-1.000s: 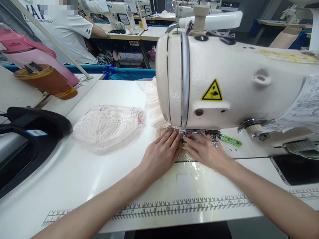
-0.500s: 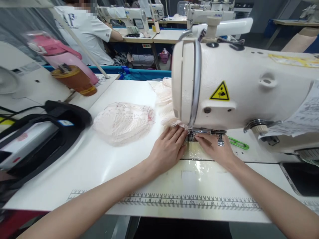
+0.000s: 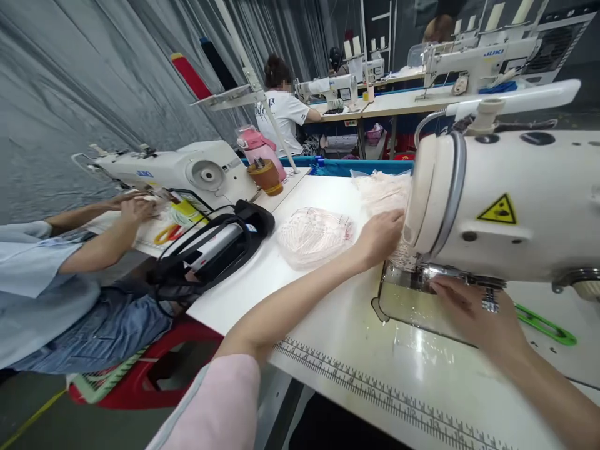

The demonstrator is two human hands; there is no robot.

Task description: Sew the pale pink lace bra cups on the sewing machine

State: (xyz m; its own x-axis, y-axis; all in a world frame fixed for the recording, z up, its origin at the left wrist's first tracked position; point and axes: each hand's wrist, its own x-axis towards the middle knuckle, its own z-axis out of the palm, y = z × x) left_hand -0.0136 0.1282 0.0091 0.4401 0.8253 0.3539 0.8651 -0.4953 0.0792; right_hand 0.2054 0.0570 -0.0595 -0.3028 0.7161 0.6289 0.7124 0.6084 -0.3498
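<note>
A white sewing machine (image 3: 510, 200) stands on the white table (image 3: 328, 325). My left hand (image 3: 382, 237) reaches behind the machine's head and its curled fingers rest on pale lace fabric (image 3: 384, 187) there. My right hand (image 3: 473, 309) lies flat on the needle plate (image 3: 407, 300) just under the presser foot (image 3: 487, 300), fingers pointing left and pressing the fabric down. A second heap of lace pieces (image 3: 316, 234) lies on the table left of my left hand.
A black bag (image 3: 220, 247) sits at the table's left edge, with a pink bottle (image 3: 260, 147) and a brown cup (image 3: 267, 178) behind. A green clip (image 3: 546, 325) lies right of the needle. Another person (image 3: 60, 281) sews at the neighbouring machine (image 3: 187, 169) on the left; others work farther back.
The view has swung left and pulled back. My left hand has moved from beside the presser foot to the lace behind the machine. My right hand stays at the needle plate.
</note>
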